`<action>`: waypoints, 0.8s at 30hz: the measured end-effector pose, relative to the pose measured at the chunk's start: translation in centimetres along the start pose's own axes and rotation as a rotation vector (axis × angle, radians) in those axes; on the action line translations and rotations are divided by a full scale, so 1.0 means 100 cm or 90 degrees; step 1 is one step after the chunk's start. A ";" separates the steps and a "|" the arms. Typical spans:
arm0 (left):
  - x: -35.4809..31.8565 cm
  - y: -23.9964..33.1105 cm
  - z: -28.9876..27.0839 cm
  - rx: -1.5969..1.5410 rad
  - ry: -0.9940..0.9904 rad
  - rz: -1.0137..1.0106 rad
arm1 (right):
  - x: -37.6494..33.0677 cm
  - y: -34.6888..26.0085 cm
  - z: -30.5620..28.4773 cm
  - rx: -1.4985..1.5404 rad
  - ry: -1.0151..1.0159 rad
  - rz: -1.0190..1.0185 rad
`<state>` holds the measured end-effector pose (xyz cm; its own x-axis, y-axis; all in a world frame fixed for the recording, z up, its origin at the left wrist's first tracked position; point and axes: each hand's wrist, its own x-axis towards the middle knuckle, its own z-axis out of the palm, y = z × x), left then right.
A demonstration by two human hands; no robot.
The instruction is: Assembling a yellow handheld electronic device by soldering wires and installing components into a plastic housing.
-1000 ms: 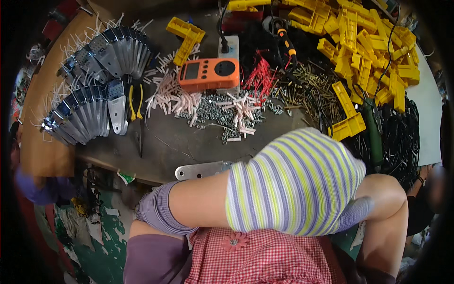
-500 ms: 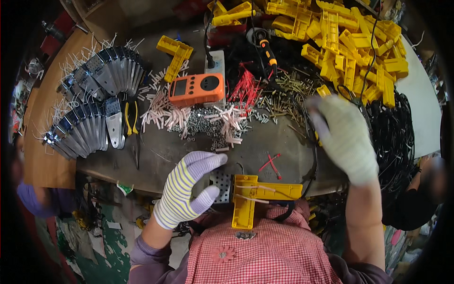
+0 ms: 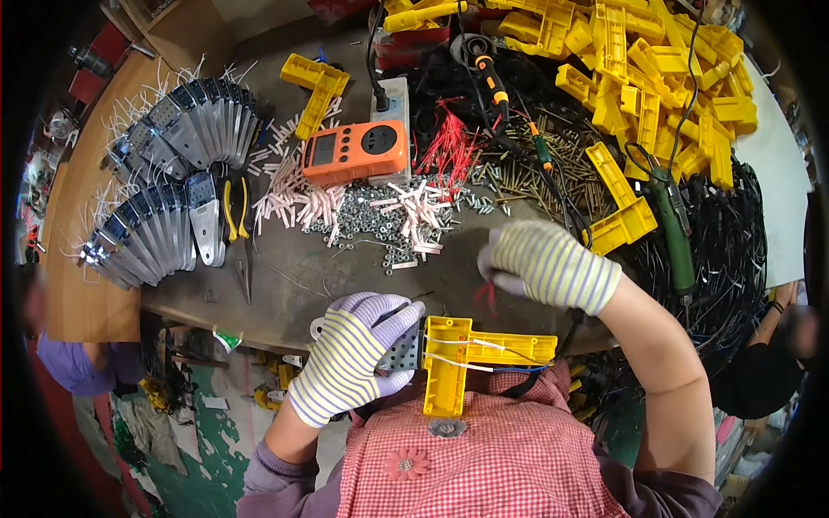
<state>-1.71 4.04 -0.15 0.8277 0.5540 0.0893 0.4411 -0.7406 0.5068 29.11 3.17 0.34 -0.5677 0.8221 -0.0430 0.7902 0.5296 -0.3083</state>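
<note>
My left hand (image 3: 350, 358), in a striped knit glove, is closed around the perforated metal plate (image 3: 399, 355). That plate joins a yellow T-shaped plastic housing (image 3: 446, 369) lying at the table's front edge against my apron. White wires (image 3: 453, 344) and a blue-ended wire (image 3: 518, 369) run across the housing's arm. Over the table to the right, my right hand (image 3: 553, 266), gloved alike, has its fingers pinched together. Short red wires (image 3: 486, 299), smeared by motion, hang below those fingertips.
Small nuts (image 3: 363, 220), pale sleeves (image 3: 298, 203) and brass screws (image 3: 570, 164) lie in heaps beyond my hands. An orange meter (image 3: 356, 154) stands among them. Pliers (image 3: 235, 211) and metal brackets (image 3: 129, 229) are left; a green power screwdriver (image 3: 673, 229) and yellow housings (image 3: 639, 86) right.
My right hand has come left from the far-right heap to the red wires, which have lifted off the table. My left hand has closed onto the metal plate. A blue wire end now shows.
</note>
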 end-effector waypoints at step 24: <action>0.036 0.056 0.015 -0.121 0.305 0.036 | -0.061 -0.018 0.002 0.177 0.325 0.068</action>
<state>4.22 1.30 1.74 0.5773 0.6598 0.4809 0.2930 -0.7172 0.6322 31.11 -2.84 0.95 -0.2518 0.9007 0.3540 0.7076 0.4209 -0.5676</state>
